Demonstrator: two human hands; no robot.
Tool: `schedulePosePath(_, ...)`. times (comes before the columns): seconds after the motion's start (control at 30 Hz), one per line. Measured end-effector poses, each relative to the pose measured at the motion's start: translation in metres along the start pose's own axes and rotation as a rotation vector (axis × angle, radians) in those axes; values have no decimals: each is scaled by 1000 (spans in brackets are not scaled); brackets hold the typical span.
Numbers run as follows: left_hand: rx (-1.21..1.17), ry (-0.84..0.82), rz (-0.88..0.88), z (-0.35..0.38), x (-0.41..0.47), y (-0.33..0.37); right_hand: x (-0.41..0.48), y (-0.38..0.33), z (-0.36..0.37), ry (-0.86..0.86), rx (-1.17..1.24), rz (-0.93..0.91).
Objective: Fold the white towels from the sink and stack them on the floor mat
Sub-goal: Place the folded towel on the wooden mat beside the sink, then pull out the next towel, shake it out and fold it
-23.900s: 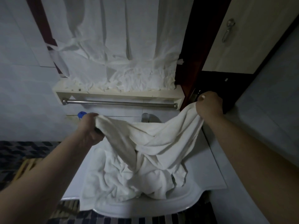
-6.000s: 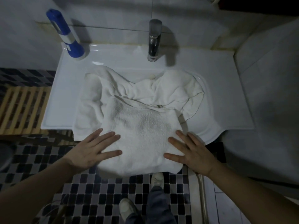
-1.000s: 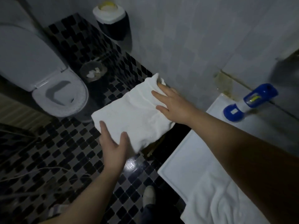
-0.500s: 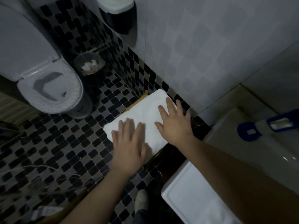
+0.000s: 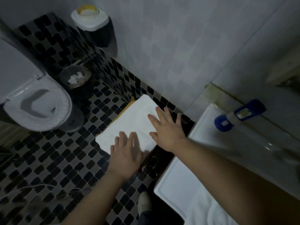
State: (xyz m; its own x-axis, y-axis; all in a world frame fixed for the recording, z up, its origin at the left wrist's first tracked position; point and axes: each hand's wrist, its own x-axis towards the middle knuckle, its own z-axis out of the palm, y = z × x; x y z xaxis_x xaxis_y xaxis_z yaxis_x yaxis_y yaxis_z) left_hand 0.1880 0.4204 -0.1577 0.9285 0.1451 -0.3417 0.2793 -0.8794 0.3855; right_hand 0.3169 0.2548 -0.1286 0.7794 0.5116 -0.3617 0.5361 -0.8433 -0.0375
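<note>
Head cam: white sink bottom right with an unfolded towel in it, folded white towel flat on the wooden floor mat by the wall, right hand fingers spread flat on it, left hand fingers straight on its near edge, slightly blurred

— What sort of room is this?
— A small bathroom. A white ceramic toilet with its lid raised stands on a floor of small black and grey mosaic tiles, with a round waste bin holding paper scraps just beside it.
— Anything else?
— A white ceramic sink sits against the pale tiled wall, a blue and white bottle on its ledge.
</note>
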Motion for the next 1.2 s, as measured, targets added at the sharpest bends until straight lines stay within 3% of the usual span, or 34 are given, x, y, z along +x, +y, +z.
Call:
schedulePosePath(0.2, -224, 133, 132, -5, -14, 65, -59, 27, -16, 170, 32, 20)
schedulePosePath(0.3, -258, 122, 225, -3, -26, 108, -105, 51, -14, 214, 56, 87)
schedulePosePath(0.43, -145, 125, 361, 8, -50, 164, -178, 91, 3, 281, 92, 191)
schedulePosePath(0.73, -51, 66, 382, 61, -121, 240, -334, 151, 65, 265, 172, 303)
schedulePosePath(0.87, 105, -7, 350, 101, -156, 262, -408, 177, 103, 166, 191, 368)
schedulePosePath(0.97, 246, -117, 186, 124, -184, 272, -458, 195, 135, 88, 186, 456)
schedulePosePath(1.2, 230, -63, -80, 134, -214, 261, -533, 225, 177, 0, 211, 663)
